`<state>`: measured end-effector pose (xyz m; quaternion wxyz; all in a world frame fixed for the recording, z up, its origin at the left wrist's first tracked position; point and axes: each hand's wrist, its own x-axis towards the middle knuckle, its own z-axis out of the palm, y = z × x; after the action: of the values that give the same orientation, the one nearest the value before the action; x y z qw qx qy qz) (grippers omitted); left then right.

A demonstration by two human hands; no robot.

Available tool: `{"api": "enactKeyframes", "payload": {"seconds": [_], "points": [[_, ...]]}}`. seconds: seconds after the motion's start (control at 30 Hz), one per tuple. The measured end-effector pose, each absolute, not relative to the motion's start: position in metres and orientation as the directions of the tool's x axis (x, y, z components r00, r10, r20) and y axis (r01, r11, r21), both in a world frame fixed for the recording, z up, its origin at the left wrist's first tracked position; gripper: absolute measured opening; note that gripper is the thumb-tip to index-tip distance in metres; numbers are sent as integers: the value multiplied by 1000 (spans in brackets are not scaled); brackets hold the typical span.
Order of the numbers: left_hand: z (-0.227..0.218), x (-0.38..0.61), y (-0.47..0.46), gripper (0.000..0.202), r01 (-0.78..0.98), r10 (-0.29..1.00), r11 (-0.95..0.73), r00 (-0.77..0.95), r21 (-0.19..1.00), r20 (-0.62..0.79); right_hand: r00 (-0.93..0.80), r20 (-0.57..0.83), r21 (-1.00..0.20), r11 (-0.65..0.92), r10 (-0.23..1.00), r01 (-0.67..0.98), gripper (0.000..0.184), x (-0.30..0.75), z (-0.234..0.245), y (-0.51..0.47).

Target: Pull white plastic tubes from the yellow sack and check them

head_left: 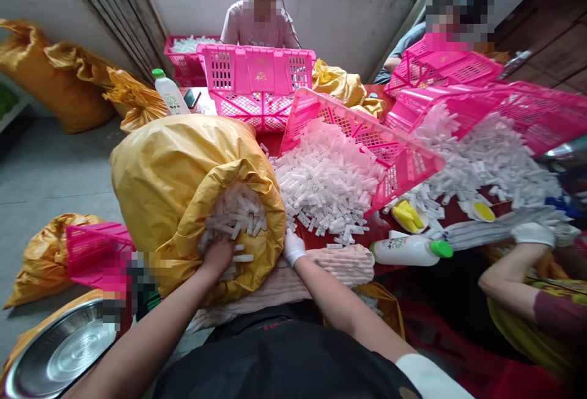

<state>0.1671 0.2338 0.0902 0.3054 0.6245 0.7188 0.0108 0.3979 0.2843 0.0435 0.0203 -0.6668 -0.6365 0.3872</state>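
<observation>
A large yellow woven sack [165,167] lies tilted on the table edge, its rolled mouth towards me. White plastic pieces [238,209], small and slim, fill the opening. Inside the mouth, my left hand [219,256] is bare and reaches in among the pieces; its fingers are mostly hidden there. My right hand [293,247], in a white glove, closes on the sack's rim at its right side. Just beyond it, a big heap of the same white pieces [325,185] spills from a tipped pink basket [403,173] onto the red tabletop.
A white bottle with green cap [406,250] lies right of a pink towel [339,264]. Yellow pieces [408,215] sit in a small dish. At lower left is a metal basin [68,344]. Another bottle [169,90] stands behind the sack. Co-workers sit opposite and at right.
</observation>
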Motion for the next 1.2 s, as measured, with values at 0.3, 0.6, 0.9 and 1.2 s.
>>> {"api": "enactKeyframes", "payload": {"seconds": [0.3, 0.6, 0.9, 1.2], "points": [[150, 217, 189, 37, 642, 914, 87, 252, 762, -317, -133, -359, -932, -361, 924, 6, 43, 419, 130, 265], [205, 233, 178, 39, 400, 898, 112, 351, 910, -265, -108, -115, -946, -142, 987, -292, 29, 383, 217, 228], [204, 245, 168, 47, 135, 905, 203, 351, 970, -239, -236, -51, -973, -101, 970, -206, 28, 380, 216, 214], [210, 256, 167, 40, 283, 936, 124, 286, 951, -207, -148, -180, -955, -209, 972, -211, 39, 378, 192, 197]]}}
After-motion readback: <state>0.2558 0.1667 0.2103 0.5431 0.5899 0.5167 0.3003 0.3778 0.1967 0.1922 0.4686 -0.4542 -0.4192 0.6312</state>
